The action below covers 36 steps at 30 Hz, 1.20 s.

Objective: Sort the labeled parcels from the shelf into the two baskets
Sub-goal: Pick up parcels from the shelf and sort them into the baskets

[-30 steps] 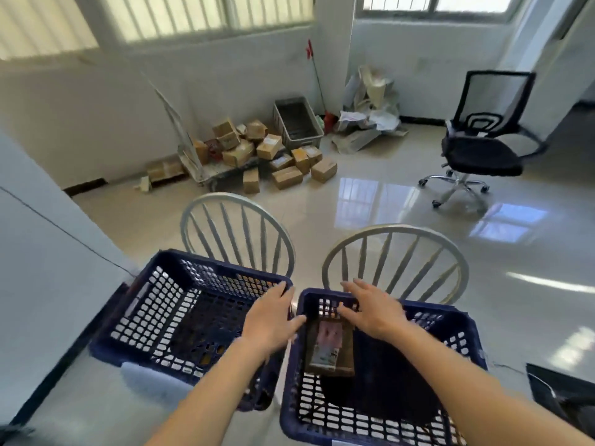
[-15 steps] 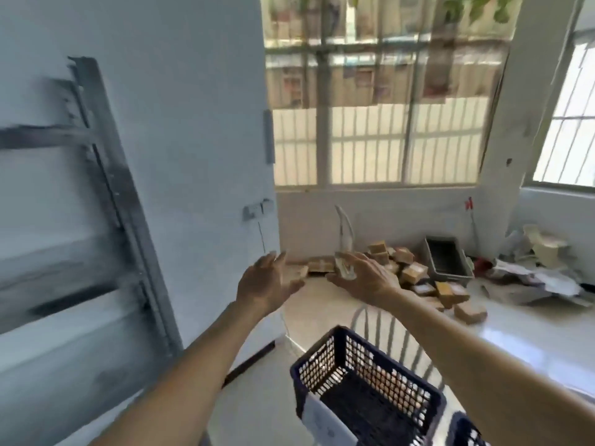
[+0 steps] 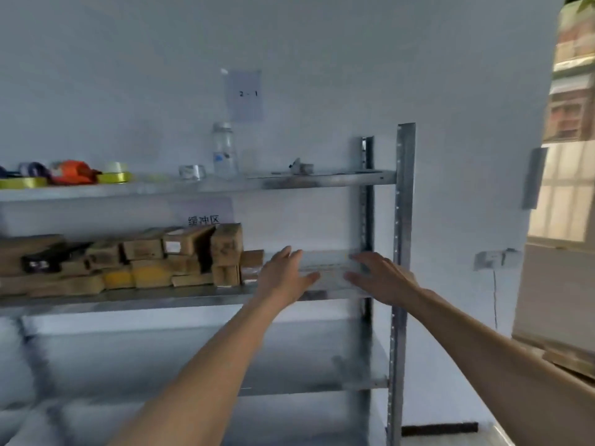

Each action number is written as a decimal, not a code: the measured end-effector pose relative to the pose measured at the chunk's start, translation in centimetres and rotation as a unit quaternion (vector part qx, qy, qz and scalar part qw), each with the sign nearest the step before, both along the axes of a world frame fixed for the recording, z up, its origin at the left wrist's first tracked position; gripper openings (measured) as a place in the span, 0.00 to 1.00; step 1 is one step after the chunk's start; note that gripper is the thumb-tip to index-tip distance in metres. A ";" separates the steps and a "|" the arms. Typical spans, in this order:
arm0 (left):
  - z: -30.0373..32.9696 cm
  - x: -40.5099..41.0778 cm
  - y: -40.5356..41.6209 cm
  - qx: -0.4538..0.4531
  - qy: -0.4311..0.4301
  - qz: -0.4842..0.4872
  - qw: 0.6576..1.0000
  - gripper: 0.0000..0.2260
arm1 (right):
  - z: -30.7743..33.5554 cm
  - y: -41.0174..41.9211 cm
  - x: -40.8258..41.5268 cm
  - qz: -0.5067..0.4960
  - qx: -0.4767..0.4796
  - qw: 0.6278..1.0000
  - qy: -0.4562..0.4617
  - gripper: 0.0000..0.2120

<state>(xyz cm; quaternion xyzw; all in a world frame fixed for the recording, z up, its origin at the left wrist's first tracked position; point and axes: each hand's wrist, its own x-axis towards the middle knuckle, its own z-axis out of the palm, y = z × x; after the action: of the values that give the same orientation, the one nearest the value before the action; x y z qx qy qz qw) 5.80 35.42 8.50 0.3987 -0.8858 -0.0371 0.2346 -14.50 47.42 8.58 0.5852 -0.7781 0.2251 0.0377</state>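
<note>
Cardboard parcels [image 3: 180, 259] left of hands [image 3: 331, 278]

A small storeroom or parcel-sorting room, plainly. Bare pale walls, a grey slotted-steel shelf rack [image 3: 399, 252] stacked with brown cardboard parcels [image 3: 180, 255], rolls of tape [image 3: 112, 175] and a clear bottle [image 3: 223, 151] on the top shelf. Paper zone signs taped to the wall: one marked "2 - 1" [image 3: 246, 94], another in Chinese characters [image 3: 204, 218].
</note>
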 end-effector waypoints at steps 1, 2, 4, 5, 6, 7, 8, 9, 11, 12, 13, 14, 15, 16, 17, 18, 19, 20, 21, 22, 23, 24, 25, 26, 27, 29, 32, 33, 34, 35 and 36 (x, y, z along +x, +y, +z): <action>0.0 1.6 -1.1 0.005 0.004 0.019 1.000 0.31 | 0.1 -1.7 1.5 0.019 -0.003 1.000 -0.002 0.30; 0.0 3.0 -2.1 0.007 0.012 0.037 0.999 0.31 | 0.1 -3.4 2.6 0.036 -0.005 0.999 -0.009 0.29; -0.2 5.3 -4.4 0.019 0.029 0.073 0.997 0.30 | -0.2 -6.8 4.3 0.058 -0.008 0.998 -0.021 0.29; -0.3 6.1 -5.3 0.030 0.036 0.086 0.995 0.30 | -0.2 -8.2 5.0 0.065 -0.004 0.998 -0.023 0.29; -0.7 6.8 -7.3 0.035 0.048 0.095 0.994 0.30 | -0.3 -10.6 5.8 0.076 0.005 0.997 -0.025 0.28; -1.0 7.4 -9.3 0.038 0.051 0.108 0.992 0.31 | -0.5 -13.0 6.3 0.084 0.011 0.996 -0.023 0.28; -1.3 7.7 -10.2 0.032 0.051 0.110 0.992 0.32 | -0.5 -14.0 6.6 0.086 0.015 0.996 -0.020 0.28; -1.6 8.0 -10.6 0.030 0.048 0.112 0.992 0.32 | -0.4 -14.4 6.8 0.086 0.017 0.996 -0.015 0.28; -2.4 8.1 -11.9 0.033 0.043 0.111 0.992 0.30 | -0.9 -16.1 6.8 0.086 0.018 0.996 -0.018 0.28; -2.8 7.8 -13.5 0.031 0.041 0.110 0.993 0.30 | -1.1 -18.1 6.5 0.088 0.017 0.996 -0.021 0.28; -3.0 7.4 -15.1 0.031 0.042 0.112 0.992 0.31 | -1.3 -20.1 6.2 0.090 0.020 0.995 -0.023 0.28; -3.3 6.9 -16.9 0.036 0.042 0.114 0.992 0.31 | -1.4 -22.0 5.9 0.092 0.026 0.995 -0.027 0.28; -3.6 6.4 -18.5 0.043 0.039 0.114 0.992 0.32 | -1.6 -23.9 5.6 0.095 0.030 0.995 -0.031 0.28; -4.1 5.8 -20.1 0.045 0.034 0.115 0.992 0.32 | -1.9 -25.7 5.2 0.098 0.032 0.994 -0.035 0.28; -4.5 5.2 -21.3 0.046 0.029 0.113 0.992 0.33 | -2.4 -27.4 4.7 0.100 0.035 0.994 -0.037 0.28; -5.0 4.5 -22.5 0.050 0.024 0.113 0.992 0.33 | -2.9 -29.2 4.2 0.102 0.038 0.993 -0.039 0.28; -5.6 3.9 -23.8 0.056 0.023 0.113 0.992 0.33 | -3.5 -30.8 3.7 0.103 0.044 0.993 -0.044 0.28; -6.1 3.3 -25.1 0.062 0.021 0.113 0.991 0.33 | -4.1 -32.4 3.3 0.104 0.049 0.992 -0.050 0.28; -6.6 2.6 -26.1 0.064 0.024 0.111 0.991 0.33 | -4.7 -33.9 2.9 0.105 0.053 0.991 -0.057 0.28; -7.3 2.1 -27.3 0.068 0.025 0.110 0.991 0.34 | -5.5 -35.2 2.5 0.106 0.057 0.991 -0.062 0.28; -7.9 1.5 -28.3 0.074 0.028 0.109 0.991 0.34 | -6.2 -36.4 2.2 0.108 0.061 0.990 -0.065 0.28; -8.5 1.1 -29.2 0.084 0.033 0.108 0.990 0.34 | -6.9 -37.5 1.9 0.110 0.065 0.990 -0.067 0.28; -9.1 0.6 -30.1 0.089 0.036 0.107 0.990 0.33 | -7.7 -38.6 1.7 0.112 0.072 0.989 -0.066 0.27; -9.7 0.3 -30.8 0.096 0.035 0.107 0.989 0.33 | -8.3 -39.4 1.5 0.112 0.080 0.988 -0.064 0.27; -10.2 0.0 -31.3 0.102 0.032 0.105 0.989 0.32 | -8.9 -40.3 1.3 0.113 0.087 0.988 -0.063 0.27; -11.1 -0.4 -32.6 0.106 0.033 0.102 0.989 0.32 | -10.0 -41.9 1.1 0.118 0.096 0.986 -0.067 0.28; -12.0 -0.8 -34.6 0.123 0.033 0.108 0.986 0.33 | -11.1 -44.1 0.9 0.123 0.099 0.984 -0.081 0.27; -12.3 -1.0 -35.3 0.129 0.032 0.111 0.985 0.34 | -11.3 -44.7 0.9 0.121 0.103 0.984 -0.084 0.27; -12.5 -1.1 -35.8 0.134 0.028 0.114 0.984 0.35 | -11.5 -45.2 0.9 0.118 0.106 0.984 -0.083 0.27; -12.7 -1.4 -36.3 0.132 0.028 0.117 0.984 0.35 | -11.6 -45.6 1.0 0.116 0.108 0.984 -0.078 0.27; -12.9 -1.5 -36.7 0.129 0.029 0.123 0.984 0.35 | -11.7 -46.0 1.0 0.113 0.110 0.985 -0.075 0.27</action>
<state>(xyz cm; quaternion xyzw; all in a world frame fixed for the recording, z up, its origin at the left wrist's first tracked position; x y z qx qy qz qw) 4.26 -1.25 -4.42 0.5301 -0.8108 -0.1334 0.2094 -13.46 1.39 -3.16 0.6519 -0.7272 0.1843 -0.1105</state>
